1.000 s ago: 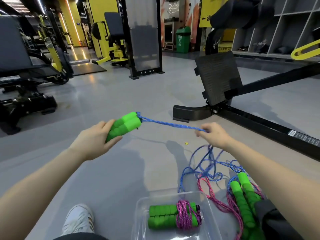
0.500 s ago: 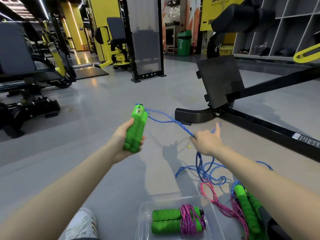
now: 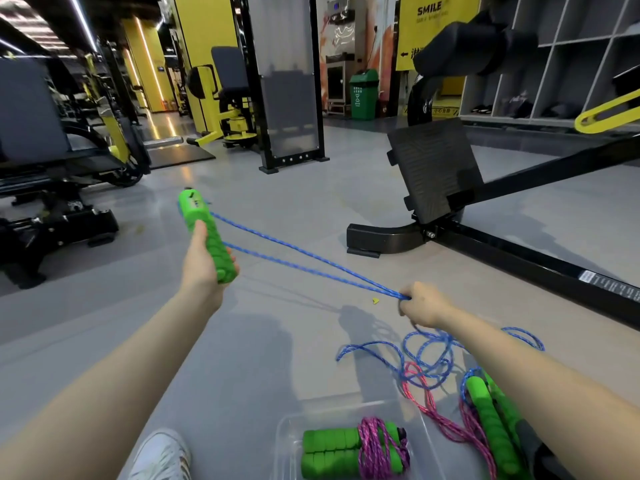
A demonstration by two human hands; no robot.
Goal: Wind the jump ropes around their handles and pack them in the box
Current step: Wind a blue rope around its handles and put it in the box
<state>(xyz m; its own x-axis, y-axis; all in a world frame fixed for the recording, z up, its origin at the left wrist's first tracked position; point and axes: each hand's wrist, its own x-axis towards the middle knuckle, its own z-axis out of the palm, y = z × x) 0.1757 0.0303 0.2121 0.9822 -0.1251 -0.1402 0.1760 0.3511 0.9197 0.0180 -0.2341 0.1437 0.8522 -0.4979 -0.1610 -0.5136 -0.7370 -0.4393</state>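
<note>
The left hand point(image 3: 202, 268) has swung the paired green handles point(image 3: 199, 216) from lying sideways to standing on end, fingers clamped round their lower half. The right hand point(image 3: 424, 308), fingers closed on the blue rope point(image 3: 381, 290), has dropped lower. Two taut strands now run between the hands where one ran before, so the first turn looks begun. Most of the rope lies slack on the floor point(image 3: 277, 341) below the right hand. Nearer the body, the box point(image 3: 291, 424) holds one wound pink rope point(image 3: 372, 445).
</note>
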